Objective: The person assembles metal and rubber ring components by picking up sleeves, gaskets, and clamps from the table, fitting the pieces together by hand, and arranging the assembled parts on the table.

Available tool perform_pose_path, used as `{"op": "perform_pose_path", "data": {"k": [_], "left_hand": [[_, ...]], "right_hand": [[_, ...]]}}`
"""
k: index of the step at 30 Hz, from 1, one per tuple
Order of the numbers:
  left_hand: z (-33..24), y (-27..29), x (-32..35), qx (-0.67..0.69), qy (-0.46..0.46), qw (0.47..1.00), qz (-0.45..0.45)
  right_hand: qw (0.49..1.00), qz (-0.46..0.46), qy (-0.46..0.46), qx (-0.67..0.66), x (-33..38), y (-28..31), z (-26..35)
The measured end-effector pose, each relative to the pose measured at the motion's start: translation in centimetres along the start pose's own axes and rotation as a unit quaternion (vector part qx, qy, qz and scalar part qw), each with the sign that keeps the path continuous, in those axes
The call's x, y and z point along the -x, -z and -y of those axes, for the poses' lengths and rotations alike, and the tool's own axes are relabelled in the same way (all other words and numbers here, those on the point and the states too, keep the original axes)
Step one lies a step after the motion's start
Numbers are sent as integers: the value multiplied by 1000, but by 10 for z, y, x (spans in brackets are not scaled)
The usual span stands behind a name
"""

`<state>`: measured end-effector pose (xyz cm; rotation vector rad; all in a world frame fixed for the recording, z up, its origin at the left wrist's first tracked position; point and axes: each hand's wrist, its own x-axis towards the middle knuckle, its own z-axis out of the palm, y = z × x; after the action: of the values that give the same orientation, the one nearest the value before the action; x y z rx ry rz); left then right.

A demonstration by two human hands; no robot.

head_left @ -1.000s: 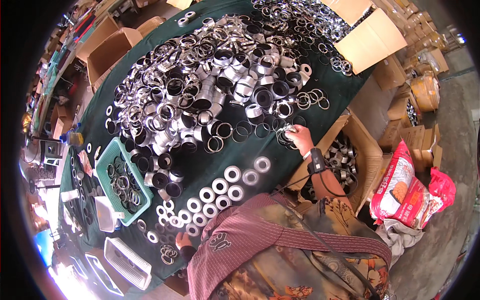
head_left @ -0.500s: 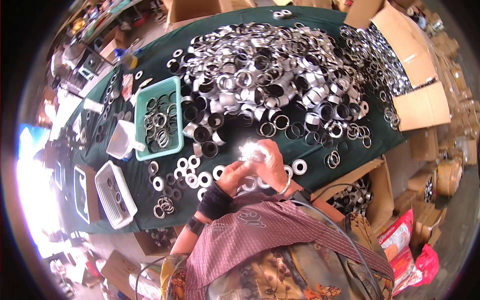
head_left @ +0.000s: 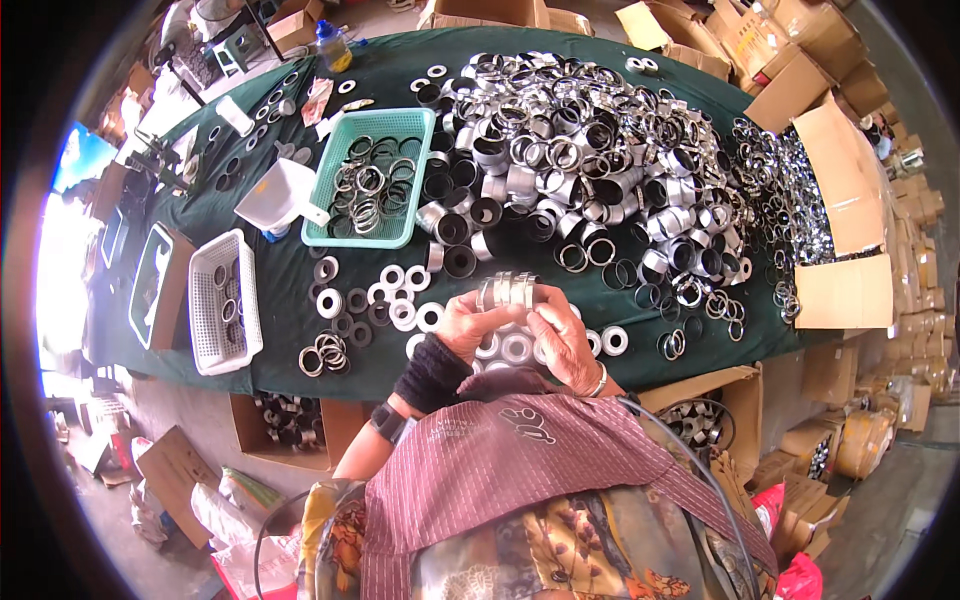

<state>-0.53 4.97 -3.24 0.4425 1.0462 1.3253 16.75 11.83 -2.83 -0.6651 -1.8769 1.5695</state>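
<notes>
My left hand (head_left: 472,326) grips the left side of a short, shiny metal cylinder (head_left: 508,291) with raised bands round it. From the other side my right hand (head_left: 566,347) is closed on the same piece, thumbs low on its near face. Both hands are above the near edge of the green cloth. Just below them lie silver washer-like rings (head_left: 517,348), partly hidden by my hands. To the left are more such rings (head_left: 392,276), some dark, and a small heap of thin metal rings (head_left: 323,355).
A large pile of metal sleeves and rings (head_left: 590,150) covers the table's middle. At left stand a green basket (head_left: 311,215) of rings, a white scoop-like tray (head_left: 272,195) and a white basket (head_left: 252,300). Cardboard flaps (head_left: 845,290) border the right; an open carton (head_left: 752,405) sits below.
The metal cylinder, washed out by glare before, now shows its banded side. My right hand has lowered beside it, and the whole view has shifted.
</notes>
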Motion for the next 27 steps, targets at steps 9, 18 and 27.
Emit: {"op": "perform_pose_path", "data": {"k": [9,18,27], "left_hand": [[-6,-7,18,108,80,986,100],[-18,-10,33,42,26,998,50],[8,-5,31,-84,-95,979,160]], "right_hand": [[997,54,-52,-6,14,-8,31],[987,-124,-27,-102,27,-14,42],[962,-13,-142,-231,7,-15,43]]}}
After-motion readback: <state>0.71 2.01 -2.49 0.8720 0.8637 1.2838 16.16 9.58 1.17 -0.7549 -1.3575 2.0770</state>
